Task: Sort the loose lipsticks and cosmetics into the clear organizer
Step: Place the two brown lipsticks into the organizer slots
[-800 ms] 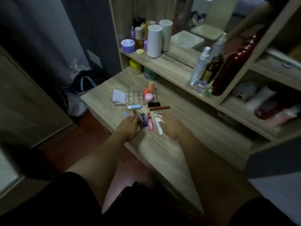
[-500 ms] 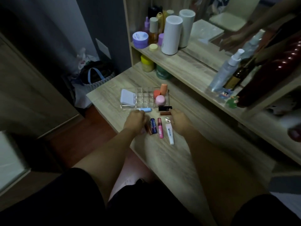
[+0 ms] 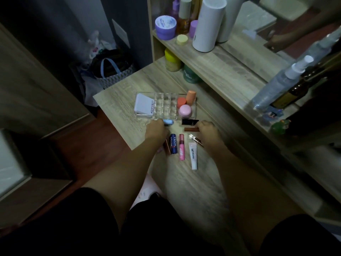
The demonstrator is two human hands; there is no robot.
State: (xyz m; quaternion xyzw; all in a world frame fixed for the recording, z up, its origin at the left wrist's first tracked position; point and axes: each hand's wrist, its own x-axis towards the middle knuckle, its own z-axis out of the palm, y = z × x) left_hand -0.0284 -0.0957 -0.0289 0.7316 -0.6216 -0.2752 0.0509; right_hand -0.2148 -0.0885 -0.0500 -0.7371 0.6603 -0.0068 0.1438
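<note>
Both hands farther forward: left hand (image 3: 156, 130) pinching light-blue tube (image 3: 168, 122), right hand (image 3: 208, 130) on brown tube (image 3: 191, 129), grip unclear.

The room is dim and the picture is dark, with heavy black in the corners and along the bottom edge, so the sleeves there lose all detail. The brightest area is the wooden desk (image 3: 118, 106) around the clear organizer (image 3: 166, 106), where light falls softly from above and the shadows are weak. The wide lens bends the shelf (image 3: 230, 67) lines, and the spray bottle (image 3: 276, 84) at the right edge looks blurred
</note>
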